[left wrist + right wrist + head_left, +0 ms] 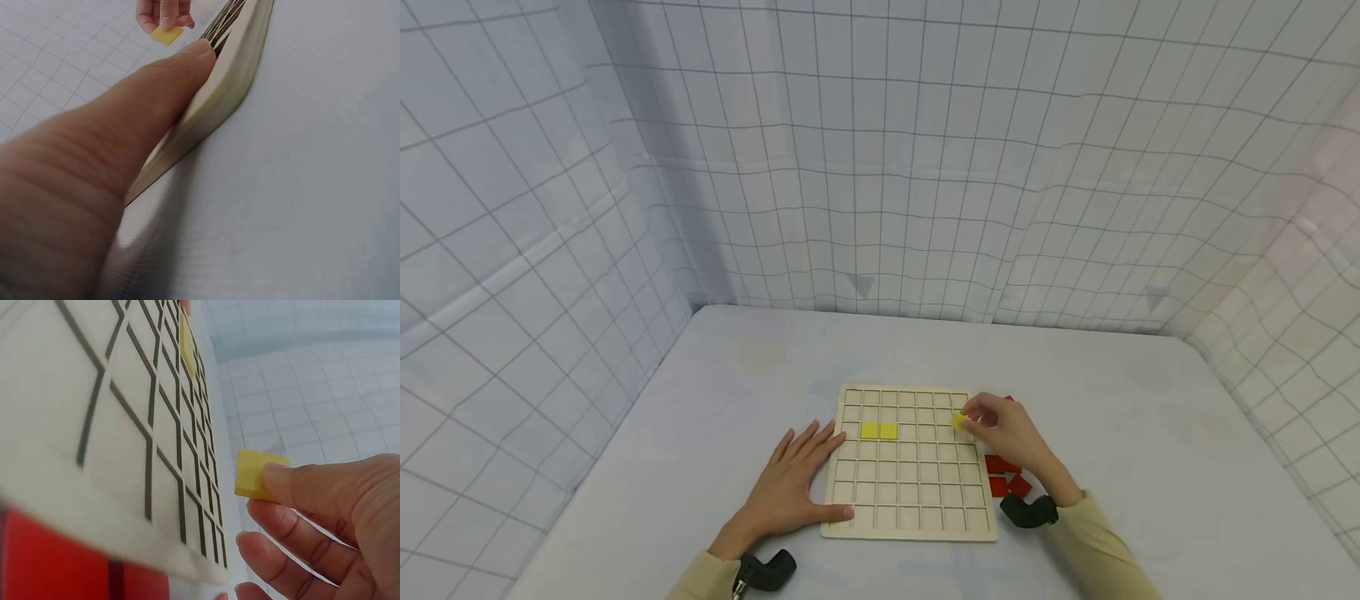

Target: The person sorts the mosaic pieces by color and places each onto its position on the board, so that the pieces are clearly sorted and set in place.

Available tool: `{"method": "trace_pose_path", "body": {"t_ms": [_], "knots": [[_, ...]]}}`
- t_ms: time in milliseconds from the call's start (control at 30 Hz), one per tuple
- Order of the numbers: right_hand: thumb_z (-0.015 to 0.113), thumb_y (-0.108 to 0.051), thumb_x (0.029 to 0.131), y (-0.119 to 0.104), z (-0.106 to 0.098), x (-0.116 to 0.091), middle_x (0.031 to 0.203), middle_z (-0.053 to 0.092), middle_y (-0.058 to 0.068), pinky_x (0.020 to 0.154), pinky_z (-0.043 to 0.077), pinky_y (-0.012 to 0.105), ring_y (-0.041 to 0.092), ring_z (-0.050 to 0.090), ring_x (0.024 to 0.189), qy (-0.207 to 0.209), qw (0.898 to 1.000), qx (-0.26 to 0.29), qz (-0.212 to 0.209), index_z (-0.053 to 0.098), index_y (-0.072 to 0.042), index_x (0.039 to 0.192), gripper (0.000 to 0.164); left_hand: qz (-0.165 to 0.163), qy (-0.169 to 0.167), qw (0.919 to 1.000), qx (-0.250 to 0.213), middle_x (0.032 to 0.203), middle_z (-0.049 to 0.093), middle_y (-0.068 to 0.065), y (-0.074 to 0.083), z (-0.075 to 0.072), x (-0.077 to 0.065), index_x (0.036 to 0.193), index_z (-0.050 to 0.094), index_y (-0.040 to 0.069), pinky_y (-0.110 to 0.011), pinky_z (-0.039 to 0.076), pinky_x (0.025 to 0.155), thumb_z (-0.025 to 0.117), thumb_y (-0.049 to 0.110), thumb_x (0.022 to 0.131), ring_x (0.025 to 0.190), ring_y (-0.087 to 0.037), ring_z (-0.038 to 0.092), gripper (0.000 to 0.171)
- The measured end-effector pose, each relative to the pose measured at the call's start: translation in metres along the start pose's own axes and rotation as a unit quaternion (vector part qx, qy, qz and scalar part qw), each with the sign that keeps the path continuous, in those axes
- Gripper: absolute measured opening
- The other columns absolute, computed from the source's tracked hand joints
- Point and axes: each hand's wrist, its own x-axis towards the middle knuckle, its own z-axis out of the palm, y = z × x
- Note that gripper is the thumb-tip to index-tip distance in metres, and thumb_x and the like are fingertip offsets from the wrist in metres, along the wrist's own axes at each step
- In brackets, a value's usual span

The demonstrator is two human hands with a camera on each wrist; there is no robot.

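A pale wooden grid board (886,493) lies on the table, divided into square cells. Two yellow tiles (878,431) sit side by side in its upper left part. My left hand (797,483) rests spread along the board's left edge, its thumb on the lower left corner. In the left wrist view that thumb (169,78) lies across the rim. Over the board's right side, my right hand (1002,427) pinches another yellow tile (251,475) between thumb and index finger, held clear of the cells. The other fingers of that hand are loosely curled.
Several red tiles (997,486) lie on the table at the board's right, some partly hidden under my right hand and forearm. White table surface (1150,433) extends around. Grid-patterned curtains (880,167) enclose the back and sides. Each wrist wears a black device (1028,511).
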Motion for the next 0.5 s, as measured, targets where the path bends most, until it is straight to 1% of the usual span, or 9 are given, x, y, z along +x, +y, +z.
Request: {"method": "trace_pose_path", "body": {"t_ms": [133,233,500], "knots": [[0.073,-0.013,0.085,-0.005,0.009,0.006,0.079,0.062,-0.008,0.058,0.049,0.025,0.008,0.056,0.066,-0.014,1.000,0.014,-0.018,0.067,-0.013,0.091,0.008,-0.001,-0.002,1.0000,0.003,0.155,0.022,0.001,0.000,0.000,0.000,0.150,0.032,0.020,-0.045,0.002,0.114,0.055,0.082,0.069,0.143,-0.021,0.011,0.104],[0.072,-0.013,0.085,-0.009,0.016,0.010,0.079,0.062,-0.008,0.058,0.048,0.026,0.008,0.055,0.065,-0.023,0.999,0.014,-0.025,0.068,-0.013,0.091,0.007,-0.001,-0.004,1.0000,0.004,0.155,0.022,0.001,0.000,0.000,0.001,0.150,0.032,0.020,-0.045,0.001,0.114,0.054,0.082,0.069,0.143,-0.021,0.011,0.104],[0.073,-0.015,0.085,-0.018,0.033,0.018,0.080,0.062,-0.011,0.061,0.048,0.025,0.008,0.054,0.068,-0.046,0.999,0.005,0.002,0.069,-0.016,0.089,0.006,0.001,-0.005,1.0000,0.000,0.155,0.022,0.000,0.001,-0.001,0.001,0.150,0.032,0.019,-0.045,0.002,0.114,0.055,0.081,0.069,0.143,-0.021,0.012,0.105]]}}
